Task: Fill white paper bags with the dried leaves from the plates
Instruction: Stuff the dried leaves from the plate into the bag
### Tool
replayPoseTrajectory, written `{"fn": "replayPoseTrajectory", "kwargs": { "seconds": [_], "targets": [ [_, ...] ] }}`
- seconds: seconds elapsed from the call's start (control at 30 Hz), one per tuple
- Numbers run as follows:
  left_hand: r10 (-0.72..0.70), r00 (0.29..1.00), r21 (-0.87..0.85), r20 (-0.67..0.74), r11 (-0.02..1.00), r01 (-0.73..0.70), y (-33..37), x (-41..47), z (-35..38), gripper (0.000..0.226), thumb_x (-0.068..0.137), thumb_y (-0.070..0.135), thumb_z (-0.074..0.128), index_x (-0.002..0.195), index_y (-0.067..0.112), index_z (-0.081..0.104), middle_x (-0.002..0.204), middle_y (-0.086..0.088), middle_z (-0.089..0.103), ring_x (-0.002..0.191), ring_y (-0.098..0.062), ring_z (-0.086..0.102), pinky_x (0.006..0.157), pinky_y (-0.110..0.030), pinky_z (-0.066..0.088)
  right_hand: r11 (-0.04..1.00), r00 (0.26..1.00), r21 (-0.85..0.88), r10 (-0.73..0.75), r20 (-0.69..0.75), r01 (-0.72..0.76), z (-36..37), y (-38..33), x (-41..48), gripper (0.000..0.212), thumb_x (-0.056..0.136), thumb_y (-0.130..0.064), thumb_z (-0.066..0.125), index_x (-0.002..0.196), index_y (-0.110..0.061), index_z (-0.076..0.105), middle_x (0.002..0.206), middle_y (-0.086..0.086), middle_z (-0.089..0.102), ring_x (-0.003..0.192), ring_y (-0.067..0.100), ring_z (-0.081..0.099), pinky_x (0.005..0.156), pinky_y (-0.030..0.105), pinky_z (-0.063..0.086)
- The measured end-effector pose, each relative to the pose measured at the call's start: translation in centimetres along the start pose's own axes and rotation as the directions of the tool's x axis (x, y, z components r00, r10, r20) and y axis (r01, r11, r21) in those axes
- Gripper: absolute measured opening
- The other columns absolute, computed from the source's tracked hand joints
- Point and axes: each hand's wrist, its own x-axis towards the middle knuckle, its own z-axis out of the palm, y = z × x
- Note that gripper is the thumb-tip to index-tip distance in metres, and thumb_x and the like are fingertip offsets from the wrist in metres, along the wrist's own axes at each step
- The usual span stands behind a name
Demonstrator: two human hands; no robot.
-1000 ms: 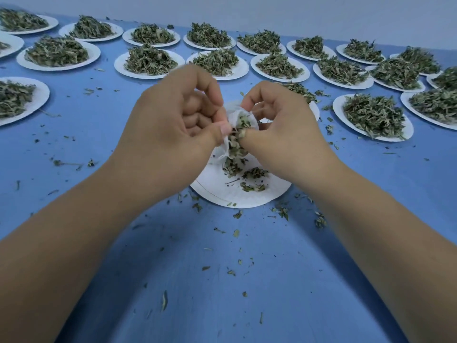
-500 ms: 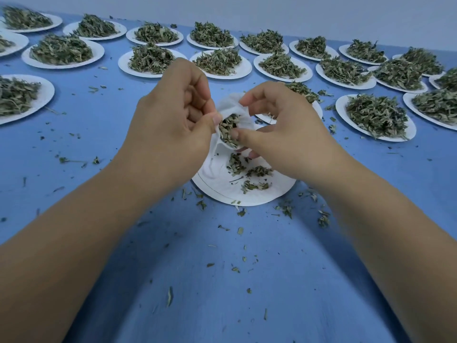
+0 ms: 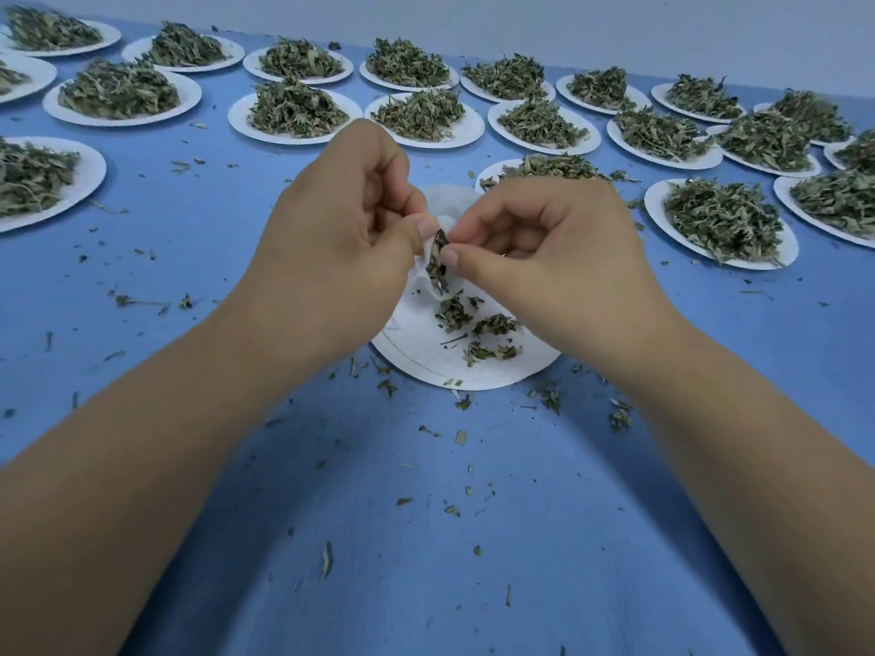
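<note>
White paper bag point(image 3: 447, 205) pinched by fingers point(image 3: 426, 227) of left hand point(image 3: 341, 229) and right hand point(image 3: 558, 258); leaf-strewn blue table point(image 3: 426, 537), pale wall point(image 3: 568, 21).

I see a thin, crumpled matt white paper bag point(image 3: 452, 203), rough dried leaves point(image 3: 438, 263), smooth matt paper plate point(image 3: 426, 366), matt blue table top point(image 3: 426, 537), faintly streaked

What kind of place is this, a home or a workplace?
Probably a small workplace for packing herbs or tea. Many white plates with heaps of dried leaves stand in rows on a blue table, and the left hand and the right hand pinch a white paper bag.
</note>
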Motion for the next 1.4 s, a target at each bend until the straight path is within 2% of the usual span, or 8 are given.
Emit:
{"fn": "replayPoseTrajectory", "kwargs": {
  "seconds": [0.23, 0.37, 0.53, 0.67, 0.8, 0.9, 1.1, 1.4],
  "targets": [
    [0.035, 0.985, -0.114, 0.169, 0.993, -0.016, 0.6, -0.1, 0.2, 0.025, 0.085, 0.010, 0.062, 0.083, 0.026, 0.043, 0.082, -0.002, 0.069, 0.067, -0.020, 0.064, 0.066, -0.031, 0.056, 0.977, 0.996, -0.211, 0.003, -0.086, -0.022, 0.8, 0.7, 0.6, 0.032, 0.077, -0.031, 0.078, 0.101, -0.025, 0.058, 0.097, -0.011, 0.063, 0.073, 0.006, 0.065, 0.063, 0.016, 0.046],
    [0.029, 0.970, -0.204, 0.241, 0.979, 0.022, 1.0, -0.1, 0.0, 0.027, 0.086, 0.009, 0.063, 0.083, 0.026, 0.042, 0.078, 0.000, 0.068, 0.067, -0.014, 0.059, 0.069, -0.027, 0.052, 0.973, 0.995, -0.219, 0.057, -0.083, -0.074, 1.1, 1.2, 1.2, 0.032, 0.075, -0.020, 0.073, 0.104, -0.022, 0.060, 0.094, -0.017, 0.060, 0.071, -0.008, 0.054, 0.061, 0.008, 0.040],
    [0.009, 0.974, -0.177, 0.226, 0.984, 0.031, 0.7, -0.2, 0.0, 0.023, 0.085, 0.013, 0.065, 0.084, 0.024, 0.045, 0.082, 0.002, 0.070, 0.068, -0.022, 0.057, 0.068, -0.035, 0.051, 0.972, 0.989, -0.222, 0.042, -0.145, -0.074, 1.2, 1.4, 1.2, 0.025, 0.082, -0.022, 0.069, 0.103, -0.017, 0.058, 0.082, -0.009, 0.060, 0.080, 0.008, 0.055, 0.062, 0.025, 0.045],
    [-0.005, 0.992, -0.038, 0.126, 0.999, 0.009, 0.1, -0.4, 0.8, 0.017, 0.084, 0.020, 0.067, 0.090, 0.022, 0.051, 0.086, 0.003, 0.070, 0.073, -0.017, 0.060, 0.065, -0.040, 0.051, 0.983, 0.988, -0.132, 0.113, -0.105, -0.126, 1.0, 1.3, 1.2, 0.026, 0.086, -0.026, 0.070, 0.108, -0.024, 0.057, 0.090, -0.013, 0.060, 0.067, -0.001, 0.056, 0.054, 0.014, 0.045],
    [-0.031, 0.998, -0.114, 0.053, 0.993, 0.037, 0.2, -0.2, 0.3, 0.020, 0.084, 0.016, 0.065, 0.088, 0.024, 0.048, 0.083, 0.005, 0.069, 0.074, -0.015, 0.061, 0.068, -0.034, 0.051, 0.980, 0.980, 0.013, 0.200, 0.024, -0.200, 0.4, 1.0, 0.8, 0.031, 0.084, -0.029, 0.074, 0.108, -0.038, 0.057, 0.105, -0.019, 0.063, 0.071, 0.003, 0.069, 0.063, 0.030, 0.060],
    [-0.009, 0.993, -0.192, 0.121, 0.981, 0.032, 0.9, -0.1, 0.0, 0.023, 0.085, 0.011, 0.064, 0.089, 0.022, 0.045, 0.081, -0.002, 0.068, 0.072, -0.017, 0.058, 0.074, -0.042, 0.053, 0.984, 0.984, 0.025, 0.178, -0.009, -0.178, 0.6, 0.7, 0.9, 0.022, 0.081, -0.024, 0.072, 0.097, -0.035, 0.061, 0.090, -0.012, 0.070, 0.063, 0.005, 0.068, 0.057, 0.033, 0.060],
    [0.046, 0.966, -0.243, 0.255, 0.970, 0.018, 1.5, -0.4, 0.6, 0.023, 0.087, 0.008, 0.063, 0.091, 0.021, 0.044, 0.084, -0.009, 0.067, 0.071, -0.020, 0.052, 0.067, -0.028, 0.048, 0.969, 0.983, -0.165, 0.181, -0.034, -0.185, 1.2, 0.8, 1.2, 0.027, 0.072, -0.009, 0.066, 0.093, -0.025, 0.059, 0.059, -0.010, 0.052, 0.044, 0.000, 0.047, 0.038, 0.013, 0.030],
    [0.019, 0.998, -0.066, 0.063, 0.998, -0.015, 0.8, -0.4, 0.3, 0.021, 0.083, 0.016, 0.067, 0.090, 0.020, 0.048, 0.081, 0.003, 0.069, 0.077, -0.025, 0.063, 0.058, -0.039, 0.048, 0.911, 0.994, -0.411, -0.022, -0.106, -0.023, 0.5, -0.2, 0.1, 0.018, 0.082, -0.027, 0.058, 0.098, -0.023, 0.063, 0.066, -0.003, 0.065, 0.063, 0.015, 0.061, 0.057, 0.035, 0.051]
  ]
}}
